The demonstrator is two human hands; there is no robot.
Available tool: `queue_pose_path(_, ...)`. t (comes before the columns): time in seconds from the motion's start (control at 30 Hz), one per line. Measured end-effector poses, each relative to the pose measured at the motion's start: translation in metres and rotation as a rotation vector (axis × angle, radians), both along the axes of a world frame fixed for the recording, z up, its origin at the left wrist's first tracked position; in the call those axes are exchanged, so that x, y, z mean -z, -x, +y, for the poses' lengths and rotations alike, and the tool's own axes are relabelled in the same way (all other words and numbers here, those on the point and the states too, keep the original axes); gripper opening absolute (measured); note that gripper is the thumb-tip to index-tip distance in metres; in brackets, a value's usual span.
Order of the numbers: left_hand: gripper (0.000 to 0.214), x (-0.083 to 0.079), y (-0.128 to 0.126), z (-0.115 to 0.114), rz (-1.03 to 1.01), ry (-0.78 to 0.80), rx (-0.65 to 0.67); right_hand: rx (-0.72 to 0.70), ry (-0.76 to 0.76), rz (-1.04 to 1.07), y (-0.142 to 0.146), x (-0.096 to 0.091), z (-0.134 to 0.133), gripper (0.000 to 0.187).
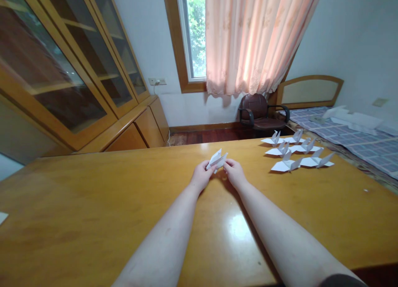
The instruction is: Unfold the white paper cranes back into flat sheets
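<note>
A small folded white paper piece (217, 159) is held just above the wooden table (93, 204), near its far middle. My left hand (202, 175) pinches its left side and my right hand (234, 172) pinches its right side, both with fingers closed on the paper. Both forearms reach forward over the tabletop.
Several finished white folded paper figures (295, 152) stand grouped on the table to the right of my hands. A dark armchair (261, 113) sits beyond the far edge under a curtained window. A glass-door cabinet (77, 71) lines the left wall, a bed (351, 133) the right.
</note>
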State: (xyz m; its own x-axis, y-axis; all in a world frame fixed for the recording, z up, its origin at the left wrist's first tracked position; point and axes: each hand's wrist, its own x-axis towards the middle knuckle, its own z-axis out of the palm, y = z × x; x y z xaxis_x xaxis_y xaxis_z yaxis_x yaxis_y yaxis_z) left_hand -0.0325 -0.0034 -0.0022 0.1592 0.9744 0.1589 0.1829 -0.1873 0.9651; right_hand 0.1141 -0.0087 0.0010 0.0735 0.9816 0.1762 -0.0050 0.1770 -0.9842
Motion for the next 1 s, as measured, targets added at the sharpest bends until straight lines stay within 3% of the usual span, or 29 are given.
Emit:
queue_pose_path(0.1,0.032,-0.0007,0.0021,0.0025,0.034,0.011,-0.084,0.020,-0.027,0.050,0.0004,0.0035,-0.0001,0.040)
queue_pose_path(0.2,0.034,0.0014,0.0028,0.0046,-0.016,0.013,-0.120,-0.002,-0.036,0.078,0.0016,0.0061,0.0010,0.034)
queue_pose_path(0.37,0.037,0.0032,-0.0001,0.0032,-0.179,0.072,-0.019,-0.141,0.056,0.083,0.0032,0.0055,0.0015,0.026)
queue_pose_path(0.57,0.041,0.0036,-0.0011,0.0056,-0.394,0.129,-0.051,-0.093,0.080,0.117,0.0026,0.0011,0.0004,0.015)
queue_pose_path(0.73,0.040,0.0041,-0.0033,0.0063,-0.402,0.033,-0.036,-0.124,0.107,0.117,0.0032,0.0050,0.0013,0.012)
queue_pose_path(1.0,0.034,0.0017,-0.0037,0.0040,-0.395,0.078,-0.018,-0.145,0.183,0.107,0.0023,0.0056,0.0003,0.009)
